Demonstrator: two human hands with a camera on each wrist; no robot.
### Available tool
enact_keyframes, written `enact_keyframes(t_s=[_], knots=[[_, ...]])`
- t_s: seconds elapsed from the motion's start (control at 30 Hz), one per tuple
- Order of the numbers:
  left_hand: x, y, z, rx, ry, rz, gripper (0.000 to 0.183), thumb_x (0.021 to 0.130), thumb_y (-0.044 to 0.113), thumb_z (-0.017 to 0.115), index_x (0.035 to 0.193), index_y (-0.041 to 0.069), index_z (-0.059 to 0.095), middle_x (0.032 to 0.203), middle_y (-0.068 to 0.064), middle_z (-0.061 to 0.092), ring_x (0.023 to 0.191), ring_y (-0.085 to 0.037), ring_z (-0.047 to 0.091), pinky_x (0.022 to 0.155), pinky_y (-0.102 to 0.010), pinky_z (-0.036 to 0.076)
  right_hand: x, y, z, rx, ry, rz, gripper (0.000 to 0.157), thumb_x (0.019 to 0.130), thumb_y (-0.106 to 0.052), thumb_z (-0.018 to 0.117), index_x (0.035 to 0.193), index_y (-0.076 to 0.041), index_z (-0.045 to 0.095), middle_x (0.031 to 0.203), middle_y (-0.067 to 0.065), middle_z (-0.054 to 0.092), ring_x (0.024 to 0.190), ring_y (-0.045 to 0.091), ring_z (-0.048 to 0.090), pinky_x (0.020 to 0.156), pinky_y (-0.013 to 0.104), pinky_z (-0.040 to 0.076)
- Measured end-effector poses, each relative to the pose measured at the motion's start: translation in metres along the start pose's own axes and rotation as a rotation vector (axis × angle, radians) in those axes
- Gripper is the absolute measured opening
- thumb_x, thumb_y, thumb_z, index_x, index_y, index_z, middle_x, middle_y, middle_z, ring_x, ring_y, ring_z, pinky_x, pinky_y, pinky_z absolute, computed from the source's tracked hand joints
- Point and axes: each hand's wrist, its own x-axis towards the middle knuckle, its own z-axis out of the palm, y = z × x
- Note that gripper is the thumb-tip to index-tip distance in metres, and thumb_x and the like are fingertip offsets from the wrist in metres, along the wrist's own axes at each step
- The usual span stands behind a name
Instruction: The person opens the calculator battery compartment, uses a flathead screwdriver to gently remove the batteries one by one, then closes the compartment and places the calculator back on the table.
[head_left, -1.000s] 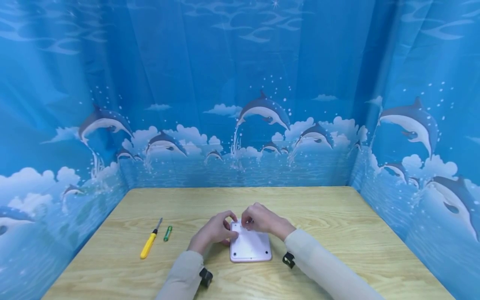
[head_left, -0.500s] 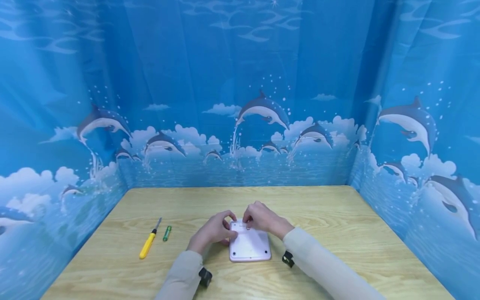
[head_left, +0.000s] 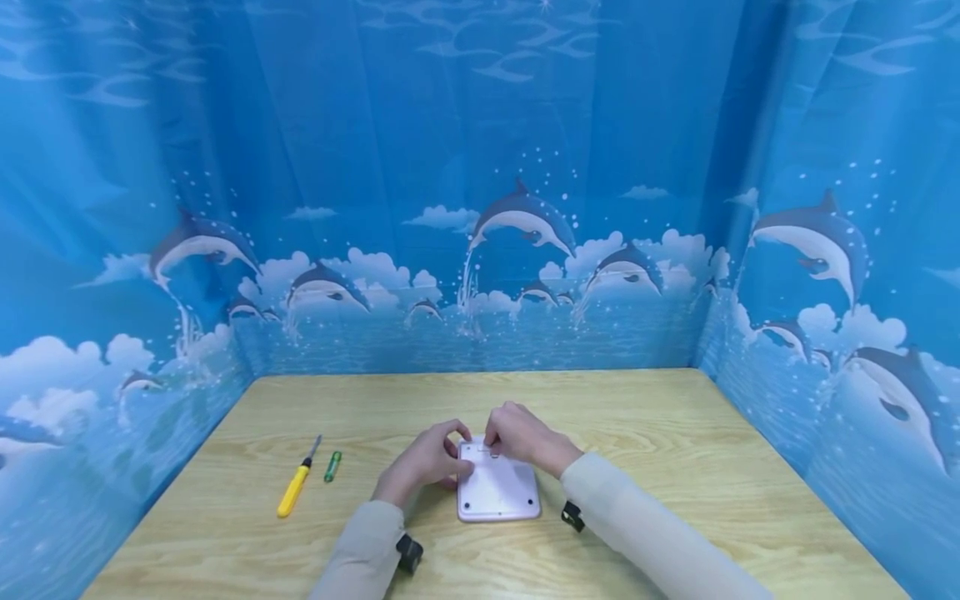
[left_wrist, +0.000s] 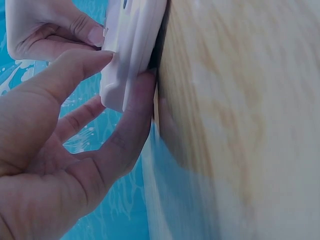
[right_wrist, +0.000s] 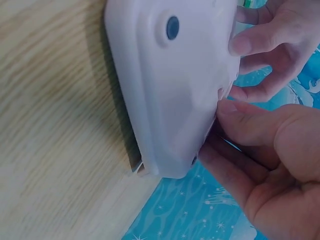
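Note:
A pale pink calculator [head_left: 498, 492] lies back side up on the table, dark round feet showing at its near corners. My left hand [head_left: 429, 457] grips its left edge; in the left wrist view the thumb [left_wrist: 82, 67] is at the top face and a finger [left_wrist: 137, 107] reaches under the rim. With its fingers curled, my right hand [head_left: 525, 435] is at the slot near the far edge. In the right wrist view its thumb tip [right_wrist: 229, 109] presses at a small notch there. I cannot tell whether a small part is between those fingertips.
To the left lie a yellow-handled screwdriver [head_left: 296, 483] and a green battery [head_left: 332, 467] on the wooden table [head_left: 637, 417]. Blue dolphin-print curtains [head_left: 480, 167] stand behind the table and along both sides. Each wrist carries a small black camera mount [head_left: 409, 553].
The right fingers have shifted slightly at the far edge, baring more of the slot. The left hand keeps its grip, and the calculator stays in place on the table.

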Motion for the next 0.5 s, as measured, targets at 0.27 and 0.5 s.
enact_keyframes(t_s=[0.27, 0.5], knots=[[-0.0019, 0.0014, 0.0014, -0.005, 0.002, -0.011, 0.035, 0.088, 0.006, 0.079, 0.117, 0.013, 0.061, 0.092, -0.012, 0.059, 0.076, -0.023, 0.063, 0.061, -0.03, 0.062, 0.0022, -0.0024, 0.0018, -0.034, 0.008, 0.013, 0.012, 0.081, 0.002, 0.082, 0.09, -0.005, 0.082, 0.089, 0.011, 0.081, 0.081, 0.019, 0.077, 0.07, 0.017, 0.061], [-0.0012, 0.0024, 0.0008, -0.001, 0.006, -0.009, 0.034, 0.089, 0.007, 0.079, 0.117, 0.013, 0.061, 0.092, -0.012, 0.059, 0.076, -0.022, 0.062, 0.061, -0.029, 0.062, 0.0066, -0.0032, 0.0008, -0.053, 0.0, 0.041, 0.013, 0.079, 0.001, 0.084, 0.088, -0.007, 0.082, 0.088, 0.009, 0.08, 0.079, 0.017, 0.076, 0.068, 0.015, 0.06]])
